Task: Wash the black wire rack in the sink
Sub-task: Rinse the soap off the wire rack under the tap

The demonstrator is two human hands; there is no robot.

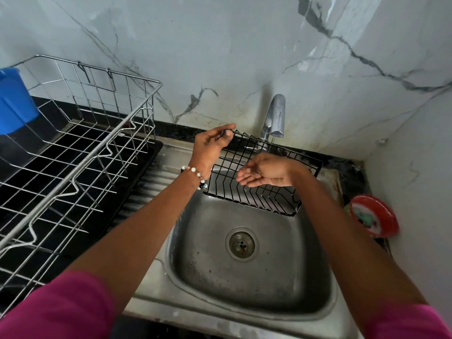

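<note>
The black wire rack (247, 192) hangs tilted over the back of the steel sink (315, 299), under the chrome tap (275, 116). My left hand (214, 140) pinches the rack's far left top corner and holds it up. My right hand (264, 173) is cupped, palm up, with relaxed fingers, over the rack's middle and just below the tap's spout. Whether it touches the wires I cannot tell. A thin stream of water seems to fall from the spout.
A large steel dish drainer (80, 152) stands on a black tray on the left counter, with a blue plastic container (13, 101) behind it. A red round tub (373, 215) sits on the right counter by the wall. Marble walls close in behind and on the right.
</note>
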